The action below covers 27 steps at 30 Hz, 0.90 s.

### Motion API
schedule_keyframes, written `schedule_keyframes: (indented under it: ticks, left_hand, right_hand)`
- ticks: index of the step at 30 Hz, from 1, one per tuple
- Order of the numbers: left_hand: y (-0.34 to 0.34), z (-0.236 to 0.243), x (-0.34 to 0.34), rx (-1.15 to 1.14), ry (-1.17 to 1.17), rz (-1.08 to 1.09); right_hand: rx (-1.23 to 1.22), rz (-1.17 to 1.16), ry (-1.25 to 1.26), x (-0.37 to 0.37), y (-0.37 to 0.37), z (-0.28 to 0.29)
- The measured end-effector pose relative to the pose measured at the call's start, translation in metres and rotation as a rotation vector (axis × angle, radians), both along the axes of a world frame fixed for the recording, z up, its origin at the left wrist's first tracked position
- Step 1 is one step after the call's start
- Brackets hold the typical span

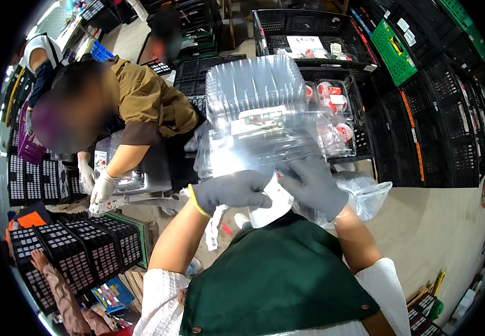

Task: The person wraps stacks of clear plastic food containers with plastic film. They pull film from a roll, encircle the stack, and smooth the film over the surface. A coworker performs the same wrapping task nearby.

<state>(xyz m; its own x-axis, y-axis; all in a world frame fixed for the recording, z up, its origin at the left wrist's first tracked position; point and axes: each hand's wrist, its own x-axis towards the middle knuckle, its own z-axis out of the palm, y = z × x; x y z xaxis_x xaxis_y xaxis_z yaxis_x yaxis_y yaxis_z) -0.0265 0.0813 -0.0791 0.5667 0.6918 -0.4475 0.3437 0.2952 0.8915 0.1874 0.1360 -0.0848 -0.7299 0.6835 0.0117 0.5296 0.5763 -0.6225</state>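
Note:
Both my hands wear grey gloves and meet at the near edge of a work surface covered with clear plastic. The fingers of my left hand [234, 189] are closed on a white paper strip [273, 206] that hangs down before my apron. My right hand [316, 187] is beside it with its fingers bent inward; what they pinch is hidden. Just beyond lies shiny clear plastic film [248, 154]. A tall stack of clear plastic boxes [256, 84] stands behind it, with a sheet of printed labels [259, 120] at its foot.
Black crates [421, 123] are stacked at the right. Another black crate [315, 25] stands at the back, above packed red-and-white goods [332, 98]. A crumpled clear bag [365, 196] hangs by my right wrist. At the left, a co-worker in a brown jacket [147, 95] bends over more boxes.

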Motion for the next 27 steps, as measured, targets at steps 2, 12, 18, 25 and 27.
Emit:
schedule_keyframes:
  ticks: [2, 12, 18, 25, 27]
  left_hand:
    - [0.011, 0.016, -0.002, -0.072, 0.087, -0.049]
    - [-0.013, 0.011, -0.002, 0.499, 0.417, 0.335]
    - [-0.037, -0.025, 0.020, 0.740, 0.744, 0.585]
    - [-0.029, -0.003, 0.036, 0.239, 0.654, 0.626]
    - [-0.034, 0.001, 0.042, 0.146, 0.646, 0.737]
  right_hand:
    - [-0.342, 0.042, 0.050, -0.004, 0.014, 0.022]
    - [-1.072, 0.199, 0.503, -0.012, 0.064, -0.006]
    - [-1.038, 0.189, 0.155, -0.017, 0.061, -0.003]
    - [-0.980, 0.301, 0.209, -0.016, 0.074, -0.061]
    - [-1.060, 0.297, 0.248, -0.006, 0.075, -0.070]
